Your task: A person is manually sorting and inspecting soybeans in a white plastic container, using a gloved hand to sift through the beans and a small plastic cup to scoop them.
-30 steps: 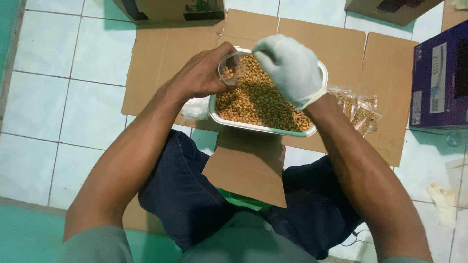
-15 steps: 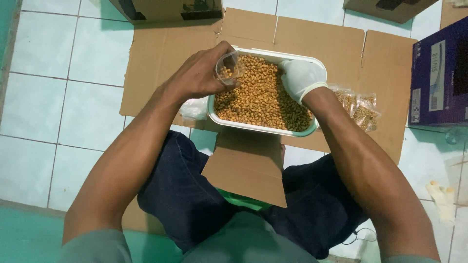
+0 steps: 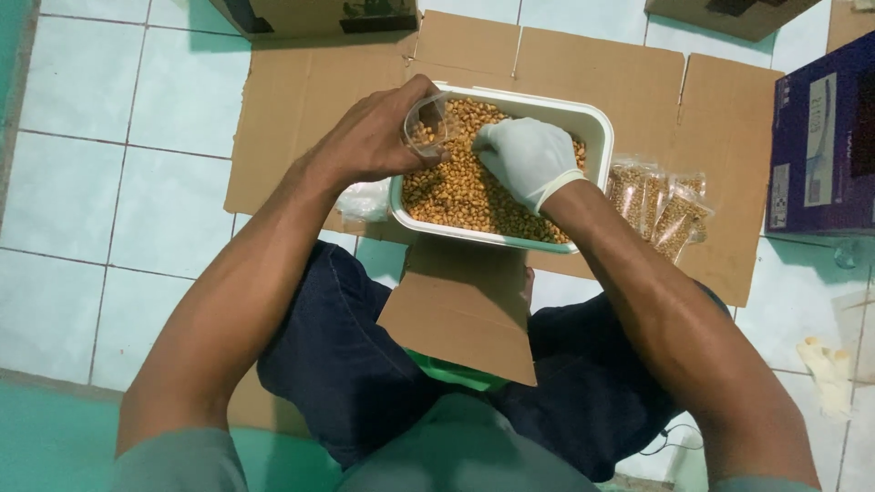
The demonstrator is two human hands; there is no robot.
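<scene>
At the left of the scene, pale floor tiles (image 3: 109, 182) run up to a flattened sheet of cardboard (image 3: 301, 118) on which the work sits. Just right of that edge, the left hand (image 3: 369, 141) is curled around a small clear plastic cup (image 3: 427, 128), fingers wrapped on its wall, mouth tilted toward the right and held over the left end of the white tub (image 3: 597, 128). A crumpled clear bag (image 3: 365, 199) lies below the hand, touching the tub's left corner. The tub is filled with golden-brown kernels (image 3: 456, 196). The right hand (image 3: 529, 159), in a white glove, is pressed down into them at mid-tub, fingers bent and partly buried; whether it has a handful cannot be told. This looks like the scooping step: kernels being gathered to load the cup. The next move would call for bringing glove and cup mouth together without spilling over the rim. Right of the tub lie small filled packets (image 3: 661, 205), and farther right a dark blue box (image 3: 825, 137).
</scene>
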